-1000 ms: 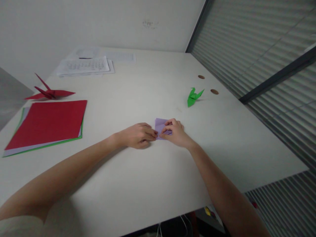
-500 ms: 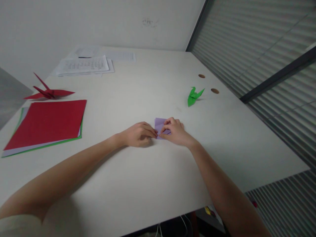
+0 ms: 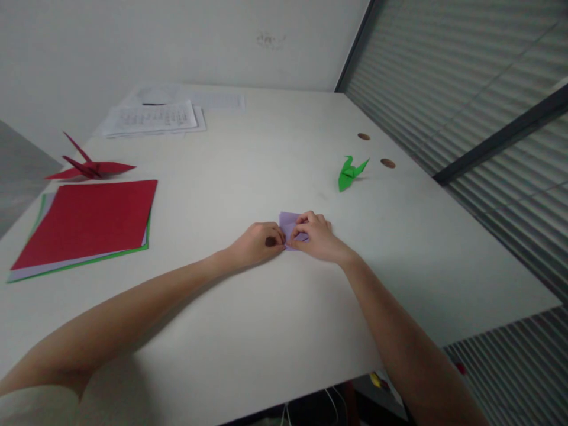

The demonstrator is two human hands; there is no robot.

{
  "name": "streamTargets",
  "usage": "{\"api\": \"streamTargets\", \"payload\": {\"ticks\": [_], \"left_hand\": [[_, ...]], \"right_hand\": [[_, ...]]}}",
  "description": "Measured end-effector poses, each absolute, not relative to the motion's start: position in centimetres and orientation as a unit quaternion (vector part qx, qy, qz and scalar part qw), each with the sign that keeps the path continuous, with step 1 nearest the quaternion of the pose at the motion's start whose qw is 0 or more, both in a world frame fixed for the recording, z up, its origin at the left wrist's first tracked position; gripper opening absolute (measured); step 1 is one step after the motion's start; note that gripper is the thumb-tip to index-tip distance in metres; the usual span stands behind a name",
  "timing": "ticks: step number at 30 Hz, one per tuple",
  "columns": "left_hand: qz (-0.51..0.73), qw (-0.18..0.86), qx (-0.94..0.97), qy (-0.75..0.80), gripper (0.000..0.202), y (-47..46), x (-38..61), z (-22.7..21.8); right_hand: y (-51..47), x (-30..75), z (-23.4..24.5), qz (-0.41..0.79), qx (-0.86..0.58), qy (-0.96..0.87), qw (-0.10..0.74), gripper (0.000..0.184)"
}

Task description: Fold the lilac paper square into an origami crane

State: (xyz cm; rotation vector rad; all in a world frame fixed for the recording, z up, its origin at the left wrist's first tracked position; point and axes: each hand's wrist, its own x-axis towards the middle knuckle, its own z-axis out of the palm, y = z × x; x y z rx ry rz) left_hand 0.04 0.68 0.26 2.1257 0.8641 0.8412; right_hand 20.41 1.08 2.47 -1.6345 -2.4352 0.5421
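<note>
A small folded square of purple paper (image 3: 288,221) lies flat on the white table (image 3: 248,331). My left hand (image 3: 261,241) is closed at the paper's lower left corner, thumb and fingers pinched on its edge. My right hand (image 3: 316,238) rests over the right part of the paper, its thumb and index finger bent together on the near edge. The paper's right side is hidden beneath that hand.
A green paper crane (image 3: 348,174) stands beyond my right hand. At the left lie a red paper crane (image 3: 92,170) and a stack of coloured sheets (image 3: 89,223). Written papers (image 3: 153,117) lie at the back; blinds (image 3: 465,77) line the right side.
My left hand has rolled over and its fingers have curled into a tighter pinch at the paper's corner. The right hand stays nearly in place on the purple paper.
</note>
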Motion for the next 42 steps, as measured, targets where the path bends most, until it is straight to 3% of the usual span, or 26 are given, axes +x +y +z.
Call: {"api": "streamTargets", "payload": {"ticks": [4, 9, 13, 15, 20, 24, 29, 34, 42], "left_hand": [[0.271, 0.377, 0.847, 0.257, 0.029, 1.8, -1.2, 0.8], [0.271, 0.336, 0.885, 0.173, 0.030, 2.2, -2.1, 0.8], [0.307, 0.315, 0.873, 0.213, 0.010, 1.5, -1.2, 0.2], [0.318, 0.302, 0.859, 0.264, 0.019, 0.9, -0.5, 0.0], [0.310, 0.334, 0.824, 0.337, 0.010, 0.3, 0.1, 0.3], [0.282, 0.391, 0.816, 0.319, 0.040, 0.8, -0.8, 1.2], [0.217, 0.282, 0.913, 0.199, 0.043, 1.4, -2.1, 1.8], [0.228, 0.199, 0.945, 0.121, 0.038, 1.4, -2.4, 1.0], [0.222, 0.178, 0.950, 0.129, 0.032, 1.3, -2.2, 0.7]], "right_hand": [[1.0, 20.5, 2.4, 0.180, -0.548, -0.813, 0.078, 0.011], [1.0, 20.5, 2.3, 0.178, -0.551, -0.811, 0.084, 0.012], [1.0, 20.4, 2.3, 0.178, -0.550, -0.812, 0.081, 0.012], [1.0, 20.4, 2.4, 0.174, -0.549, -0.814, 0.081, 0.012], [1.0, 20.4, 2.4, 0.171, -0.544, -0.818, 0.077, 0.013], [1.0, 20.4, 2.6, 0.179, -0.545, -0.816, 0.069, 0.014], [0.9, 20.3, 2.7, 0.179, -0.549, -0.814, 0.066, 0.013], [1.0, 20.4, 2.7, 0.175, -0.542, -0.819, 0.073, 0.015], [1.3, 20.7, 2.4, 0.168, -0.541, -0.820, 0.080, 0.019]]}}
